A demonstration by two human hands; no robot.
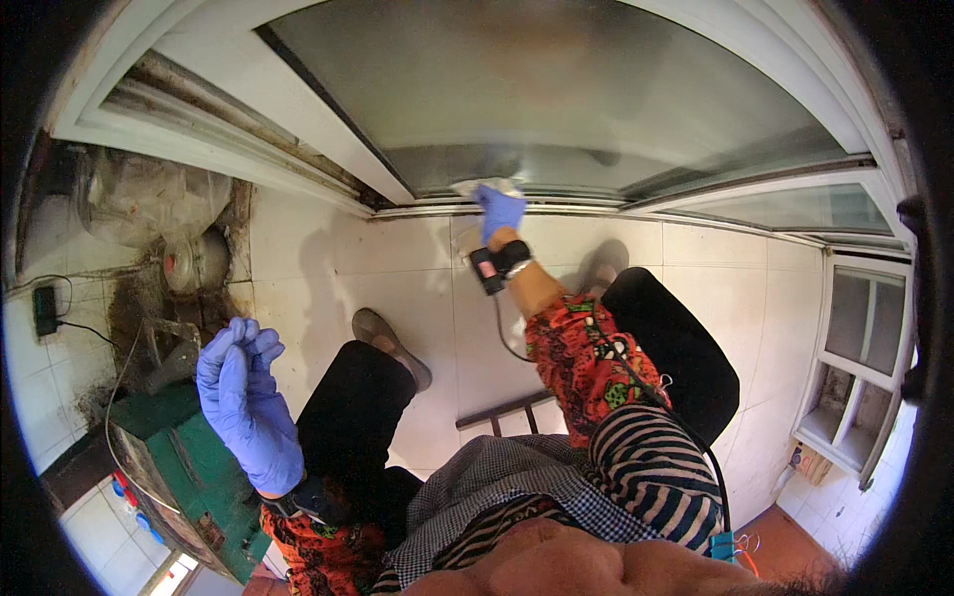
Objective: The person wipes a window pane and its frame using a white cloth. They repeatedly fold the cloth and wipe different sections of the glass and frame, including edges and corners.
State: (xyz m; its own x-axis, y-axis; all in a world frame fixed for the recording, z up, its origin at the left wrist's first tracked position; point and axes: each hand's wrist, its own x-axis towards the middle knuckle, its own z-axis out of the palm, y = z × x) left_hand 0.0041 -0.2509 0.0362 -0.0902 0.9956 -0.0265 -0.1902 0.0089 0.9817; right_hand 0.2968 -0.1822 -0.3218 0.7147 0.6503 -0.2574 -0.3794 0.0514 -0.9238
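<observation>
My right hand (501, 208), in a blue-violet glove, reaches forward to the bottom edge of a window pane (522, 89). It presses a whitish cloth (477, 186), partly hidden by the fingers and blurred, against the glass just above the white window track (566, 207). A black device is strapped to that wrist, with a cable running back along the sleeve. Off to the left, my left hand (246, 402) is raised in a matching glove. Its fingers are loosely curled and I see nothing in them.
I am on a white tiled surface (410, 276), knees bent, shoes beside the window. Left stand a green box-like object (186, 462) and a grimy exhaust fan or similar fixture (194, 261) with clear plastic. A dark-framed rack (514, 417) lies below; a smaller window (857, 357) is at right.
</observation>
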